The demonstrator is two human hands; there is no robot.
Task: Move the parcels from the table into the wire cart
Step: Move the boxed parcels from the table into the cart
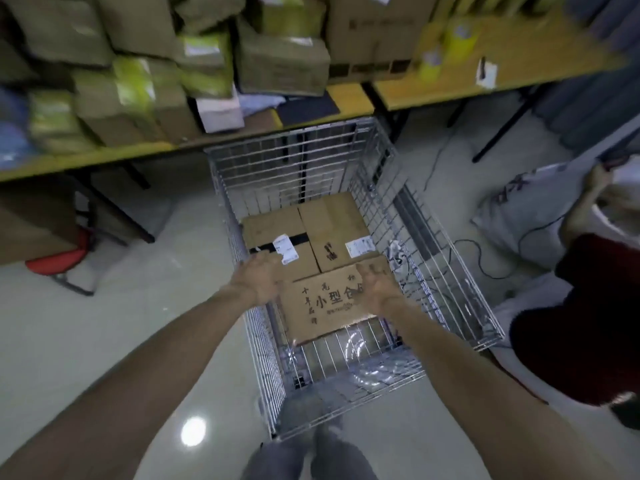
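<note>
A cardboard parcel (325, 306) with printed characters hangs tilted inside the wire cart (450, 271). My left hand (258, 278) holds its left edge and my right hand (377, 287) holds its right edge, fingers curled over the far side. Two more cardboard parcels lie flat on the cart floor beyond it: one with black tape (273, 233) on the left and one with a white label (339, 226) on the right. Many taped parcels (145, 81) are piled on the yellow table (86, 161) behind the cart.
A second yellow table (519, 77) at the back right holds yellow tape rolls (460, 39). A person in a dark red top (595, 320) crouches at the right beside white sacks (519, 209). A red stool (62, 261) stands at the left. Cables (485, 251) run over the floor.
</note>
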